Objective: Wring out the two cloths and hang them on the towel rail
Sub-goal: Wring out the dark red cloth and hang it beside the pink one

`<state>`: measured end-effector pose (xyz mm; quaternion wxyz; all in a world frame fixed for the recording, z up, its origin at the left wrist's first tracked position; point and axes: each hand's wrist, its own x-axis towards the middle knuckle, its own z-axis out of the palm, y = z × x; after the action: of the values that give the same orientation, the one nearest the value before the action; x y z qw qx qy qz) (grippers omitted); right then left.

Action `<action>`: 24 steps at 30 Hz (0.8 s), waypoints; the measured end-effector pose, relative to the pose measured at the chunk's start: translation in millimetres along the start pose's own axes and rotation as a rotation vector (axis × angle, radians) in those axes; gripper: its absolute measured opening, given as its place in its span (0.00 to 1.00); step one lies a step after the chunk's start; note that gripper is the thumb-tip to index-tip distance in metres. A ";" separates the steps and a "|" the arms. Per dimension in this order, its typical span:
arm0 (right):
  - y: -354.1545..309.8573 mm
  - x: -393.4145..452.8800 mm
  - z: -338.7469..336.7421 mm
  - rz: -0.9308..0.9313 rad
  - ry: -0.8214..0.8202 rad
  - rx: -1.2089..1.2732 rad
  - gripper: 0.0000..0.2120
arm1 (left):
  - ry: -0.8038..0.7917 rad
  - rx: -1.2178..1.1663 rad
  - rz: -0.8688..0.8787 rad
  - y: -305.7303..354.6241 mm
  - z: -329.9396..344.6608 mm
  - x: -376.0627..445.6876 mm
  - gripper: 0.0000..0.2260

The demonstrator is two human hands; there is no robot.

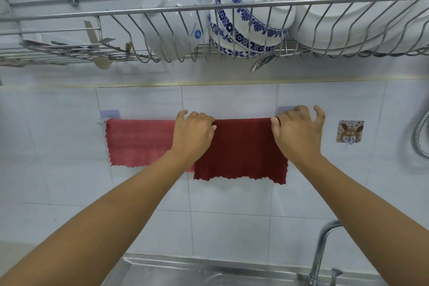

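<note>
Two cloths hang side by side over the towel rail [102, 121] on the tiled wall. The rail is almost hidden; only its left end and its two wall pads show. The lighter pink-red cloth [139, 141] hangs on the left. The dark red cloth [241, 148] hangs on the right, reaches lower and overlaps the pink one's right edge. My left hand [193, 130] curls over the dark cloth's top left corner. My right hand [298, 130] pinches its top right corner with thumb and forefinger, the other fingers spread.
A wire dish rack [209, 7] with white and blue-patterned bowls [250, 14] hangs just above the rail. A steel sink [162, 271] and tap [322, 251] lie below. A sticker hook [349, 131] and a shower hose [420, 137] are on the wall at the right.
</note>
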<state>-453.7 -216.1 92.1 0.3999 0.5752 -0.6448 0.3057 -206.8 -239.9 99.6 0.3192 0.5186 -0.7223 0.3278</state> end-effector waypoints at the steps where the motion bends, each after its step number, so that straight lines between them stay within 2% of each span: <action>1: 3.7 0.3 1.6 -0.011 0.003 -0.010 0.20 | 0.001 -0.008 -0.022 -1.6 0.1 2.4 0.11; 8: 17.5 6.9 3.7 0.006 0.022 -0.004 0.17 | -0.015 0.013 -0.072 -7.3 -2.1 18.6 0.10; 12: 13.8 8.7 -2.0 0.012 0.057 0.051 0.08 | -0.021 0.010 -0.110 -4.7 -4.5 26.5 0.11; 15: 7.7 5.1 -2.1 0.030 0.020 0.058 0.13 | -0.006 -0.027 -0.090 8.0 -4.2 21.2 0.13; 19: 6.7 5.2 -2.2 -0.005 -0.004 -0.001 0.10 | -0.019 -0.008 -0.052 13.4 -3.9 13.3 0.15; 22: 4.5 4.6 -2.4 -0.021 -0.026 -0.026 0.19 | -0.028 -0.004 -0.042 14.1 -8.2 8.9 0.15; 24: 5.0 2.6 -0.5 -0.023 -0.050 0.003 0.21 | -0.049 -0.013 -0.039 15.8 -9.5 4.9 0.15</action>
<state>-458.6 -216.1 94.9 0.3862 0.5906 -0.6474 0.2879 -222.1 -231.0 106.8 0.3112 0.5382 -0.7217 0.3044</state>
